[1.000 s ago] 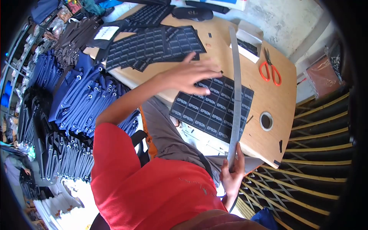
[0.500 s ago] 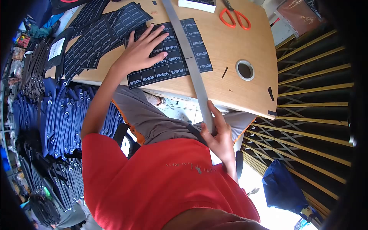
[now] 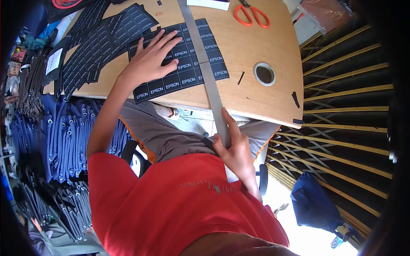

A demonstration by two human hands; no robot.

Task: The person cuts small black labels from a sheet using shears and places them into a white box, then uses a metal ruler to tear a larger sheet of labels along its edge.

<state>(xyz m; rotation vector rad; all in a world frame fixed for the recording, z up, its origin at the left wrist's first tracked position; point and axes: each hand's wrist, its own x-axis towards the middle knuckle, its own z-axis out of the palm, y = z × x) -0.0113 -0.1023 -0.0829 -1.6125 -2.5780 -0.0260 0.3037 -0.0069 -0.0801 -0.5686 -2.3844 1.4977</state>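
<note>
A black sheet (image 3: 188, 80) printed with rows of white EPSON labels lies on the wooden table. My left hand (image 3: 149, 59) rests flat on it, fingers spread. Across the right part of that sheet runs a long metal ruler (image 3: 200, 51), reaching over the table's near edge toward my body. My right hand (image 3: 235, 153) grips the ruler's near end, thumb on one side and fingers along the other. A thin dark line crosses the ruler near the sheet's middle.
More printed black sheets (image 3: 102, 40) are piled at the left. Orange-handled scissors (image 3: 252, 16), a tape roll (image 3: 265, 74) and black scraps (image 3: 295, 100) lie on the right side. Blue straps (image 3: 64, 141) hang at left; a folding metal gate (image 3: 346, 106) stands right.
The whole view has shifted slightly, so table items appear farther left. My left hand keeps its place on the sheet, and my right hand still holds the ruler.
</note>
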